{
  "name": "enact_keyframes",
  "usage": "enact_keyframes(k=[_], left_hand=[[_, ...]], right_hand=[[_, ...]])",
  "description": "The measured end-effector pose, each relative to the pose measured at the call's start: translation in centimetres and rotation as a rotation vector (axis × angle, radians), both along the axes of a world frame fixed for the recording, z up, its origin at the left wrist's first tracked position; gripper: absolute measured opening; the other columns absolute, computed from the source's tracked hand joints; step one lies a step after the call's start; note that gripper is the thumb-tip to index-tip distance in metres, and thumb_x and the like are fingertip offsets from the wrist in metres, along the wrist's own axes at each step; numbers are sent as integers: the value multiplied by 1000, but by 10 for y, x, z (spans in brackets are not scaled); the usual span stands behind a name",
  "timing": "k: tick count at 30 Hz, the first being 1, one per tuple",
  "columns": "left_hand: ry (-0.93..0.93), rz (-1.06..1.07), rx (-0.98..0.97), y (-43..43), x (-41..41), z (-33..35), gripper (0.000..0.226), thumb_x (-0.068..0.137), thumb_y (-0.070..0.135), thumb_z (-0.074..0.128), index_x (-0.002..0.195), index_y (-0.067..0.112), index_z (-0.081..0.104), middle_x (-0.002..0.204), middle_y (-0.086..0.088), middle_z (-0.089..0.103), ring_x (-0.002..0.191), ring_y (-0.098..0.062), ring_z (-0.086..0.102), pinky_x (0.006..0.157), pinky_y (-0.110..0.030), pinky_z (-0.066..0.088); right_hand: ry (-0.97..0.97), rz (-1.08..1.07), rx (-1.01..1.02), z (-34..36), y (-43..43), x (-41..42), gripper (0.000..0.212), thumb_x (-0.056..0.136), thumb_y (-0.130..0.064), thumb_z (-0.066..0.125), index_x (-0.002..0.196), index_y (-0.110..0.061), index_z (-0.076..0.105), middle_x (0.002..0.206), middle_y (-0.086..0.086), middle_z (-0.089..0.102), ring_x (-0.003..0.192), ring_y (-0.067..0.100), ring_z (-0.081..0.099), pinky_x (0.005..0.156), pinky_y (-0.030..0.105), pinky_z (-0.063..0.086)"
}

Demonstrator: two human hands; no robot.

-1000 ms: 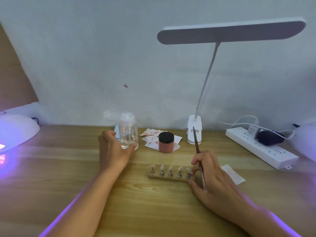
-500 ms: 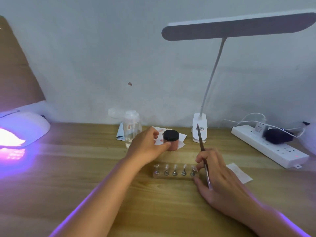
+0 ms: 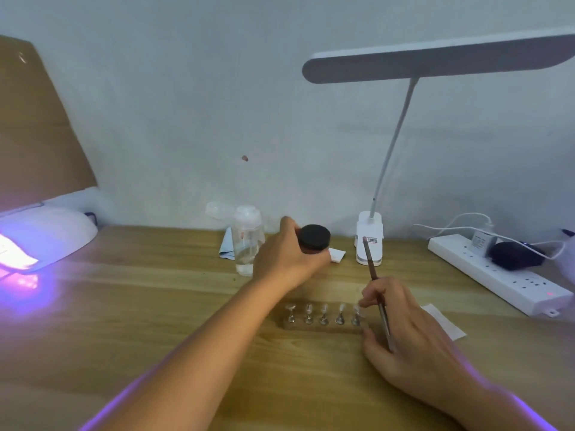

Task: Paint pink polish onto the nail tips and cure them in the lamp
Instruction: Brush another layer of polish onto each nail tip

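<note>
Nearest me, the right hand (image 3: 413,334) is pinching the brush (image 3: 376,290) and touching the right end of the wooden stand (image 3: 323,326), whose five nail tips (image 3: 324,308) are looking unpainted. Just behind the stand the left hand (image 3: 286,259) is wrapping its fingers round the polish jar (image 3: 314,239); I'd be keeping it level and uncapping it close by. Far left of the stand, the curing lamp (image 3: 46,237) is glowing on the table (image 3: 155,306).

The label (image 3: 372,241) on the lamp base (image 3: 369,223) is unreadable.

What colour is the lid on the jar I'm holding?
Black lid, head view.
</note>
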State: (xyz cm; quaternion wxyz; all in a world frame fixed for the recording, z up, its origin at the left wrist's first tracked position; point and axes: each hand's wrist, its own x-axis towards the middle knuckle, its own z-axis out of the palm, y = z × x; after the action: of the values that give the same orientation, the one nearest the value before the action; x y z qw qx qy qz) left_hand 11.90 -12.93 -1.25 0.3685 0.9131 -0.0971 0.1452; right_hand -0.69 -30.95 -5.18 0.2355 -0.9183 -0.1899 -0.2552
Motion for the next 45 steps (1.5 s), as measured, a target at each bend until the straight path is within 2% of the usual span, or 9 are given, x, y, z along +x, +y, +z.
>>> enact_keyframes(k=[6, 11, 14, 17, 19, 28, 33, 39, 45], left_hand=[[-158, -151, -205, 30, -74, -12, 43, 69, 60, 70, 98, 42, 43, 95, 23, 64, 90, 5, 60, 77, -24, 50], [-294, -218, -78, 33, -119, -38, 49, 67, 66, 66, 105, 43, 46, 100, 25, 58, 92, 5, 54, 73, -15, 45], [-347, -245, 37, 32, -126, -38, 49, 68, 60, 62, 106, 34, 46, 98, 18, 55, 88, -2, 49, 70, -21, 43], [-394, -270, 106, 29, -126, -34, 50, 68, 55, 58, 108, 28, 45, 100, 11, 54, 89, -7, 47, 70, -22, 38], [-386, -308, 149, 25, -124, -35, 51, 72, 52, 66, 111, 27, 45, 104, 9, 55, 90, -5, 44, 74, -21, 35], [-305, -417, 168, 19, -115, -43, 48, 75, 57, 61, 114, 33, 49, 105, 13, 63, 94, -9, 54, 82, -30, 45], [-358, -432, 191, 20, -116, -45, 49, 77, 57, 59, 119, 33, 49, 112, 14, 63, 102, -8, 54, 89, -32, 46], [-401, -381, 194, 22, -117, -46, 49, 78, 56, 61, 118, 32, 48, 112, 15, 58, 101, -5, 50, 85, -25, 45], [-312, -429, 194, 20, -116, -46, 50, 77, 62, 56, 120, 37, 47, 112, 17, 61, 102, -4, 53, 86, -29, 47]], right_hand=[[-113, -79, 177, 9, 9, -14, 23, 87, -26, 65, 104, -19, 51, 95, -4, 61, 87, 17, 63, 71, 44, 55], [-146, -21, 255, 18, 35, -35, 39, 77, -58, 64, 101, -36, 43, 100, -15, 59, 95, 5, 61, 75, 27, 50], [-87, -52, 213, 18, 50, -41, 45, 74, -72, 59, 98, -40, 39, 88, -13, 58, 83, 9, 60, 66, 36, 52], [-88, -121, 196, 20, 49, -42, 46, 70, -69, 58, 98, -38, 40, 79, -9, 57, 73, 10, 60, 59, 39, 53], [-90, -153, 195, 20, 44, -46, 46, 67, -67, 59, 96, -35, 43, 76, -12, 56, 72, 7, 59, 56, 31, 49], [-24, -125, 285, 8, 32, -52, 38, 68, -59, 62, 92, -36, 43, 91, -20, 63, 93, -3, 57, 65, 18, 43], [-59, -90, 280, 6, 31, -56, 40, 73, -40, 73, 97, -38, 41, 98, -21, 62, 94, 3, 61, 73, 25, 50], [-94, -127, 218, 4, 34, -56, 44, 72, -61, 63, 99, -33, 42, 83, -7, 62, 77, 13, 62, 63, 32, 53], [-102, -109, 271, 4, 31, -56, 36, 77, -45, 70, 100, -33, 44, 88, -17, 60, 86, 5, 59, 68, 30, 52]])
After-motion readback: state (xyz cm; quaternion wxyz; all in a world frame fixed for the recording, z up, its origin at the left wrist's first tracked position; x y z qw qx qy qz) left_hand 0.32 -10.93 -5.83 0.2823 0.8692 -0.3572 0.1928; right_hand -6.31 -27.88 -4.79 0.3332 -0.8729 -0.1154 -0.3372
